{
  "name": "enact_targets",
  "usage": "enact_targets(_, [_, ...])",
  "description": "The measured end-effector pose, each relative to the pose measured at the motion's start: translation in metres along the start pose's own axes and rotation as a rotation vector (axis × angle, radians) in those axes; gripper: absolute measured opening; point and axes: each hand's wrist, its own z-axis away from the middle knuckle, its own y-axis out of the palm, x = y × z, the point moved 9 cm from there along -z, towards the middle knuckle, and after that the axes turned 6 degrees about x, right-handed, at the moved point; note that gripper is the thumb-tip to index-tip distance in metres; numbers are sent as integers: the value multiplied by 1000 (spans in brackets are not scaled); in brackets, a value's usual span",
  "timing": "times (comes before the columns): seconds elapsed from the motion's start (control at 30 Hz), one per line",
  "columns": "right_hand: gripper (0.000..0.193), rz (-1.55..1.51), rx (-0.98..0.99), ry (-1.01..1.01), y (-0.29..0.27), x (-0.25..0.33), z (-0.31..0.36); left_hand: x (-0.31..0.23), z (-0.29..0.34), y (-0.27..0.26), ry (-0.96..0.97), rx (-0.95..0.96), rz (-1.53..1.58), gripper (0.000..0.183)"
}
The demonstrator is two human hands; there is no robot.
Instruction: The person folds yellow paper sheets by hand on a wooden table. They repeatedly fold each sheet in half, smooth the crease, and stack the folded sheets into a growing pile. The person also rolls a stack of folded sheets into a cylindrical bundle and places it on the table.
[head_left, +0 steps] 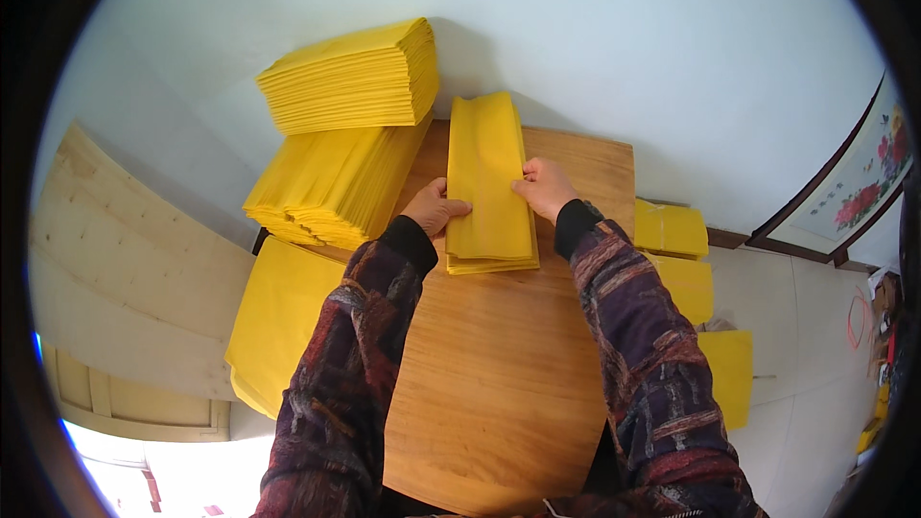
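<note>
A slim stack of folded yellow sheets point(487, 168) lies lengthwise on the wooden counter point(499, 374), right between the two hands. The left hand point(434, 208) grips its left edge, thumb on top; the right hand point(547, 189) pinches the opposite edge, a little farther up. Taller yellow piles point(331, 173) stand to the left, near a pale wall point(595, 38). Off to the right, a framed flower picture point(854, 187) leans above the tiled floor point(782, 312).

A pale wall point(614, 38) is rising beyond the right hand point(547, 187); a wooden tabletop point(499, 374) is extending beneath it. To its right, a framed floral picture point(854, 187) is adjoining tiled floor point(806, 317). Left of the left hand point(434, 206), a pale wooden panel point(125, 269) is curving.
</note>
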Motion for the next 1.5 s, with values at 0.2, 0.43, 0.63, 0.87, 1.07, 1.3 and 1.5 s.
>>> enact_targets(0.2, [26, -83, -83, -60, -1, -10, -3, 7, -6, -4, 9, 15, -17, 41])
enact_targets(0.43, [30, 8, -134, -22, -6, -11, 3, 10, -3, -9, -61, -103, -197, 44])
enact_targets(0.63, [35, 183, -124, 14, -5, 0, 9, 5, 3, -18, 7, -201, -394, 48])
enact_targets(0.87, [41, 137, -112, 50, -4, -3, 17, 7, 4, -42, 216, -518, -794, 55])
enact_targets(1.07, [40, 230, -182, -19, -2, 1, 15, 24, -18, -15, 231, -84, -200, 48])
enact_targets(1.3, [31, 314, -139, 86, 6, 2, 15, 23, -17, -10, 167, -152, -70, 45])
enact_targets(1.5, [31, 391, -122, 98, 19, 7, 16, 25, -20, -22, 192, -112, -19, 47])
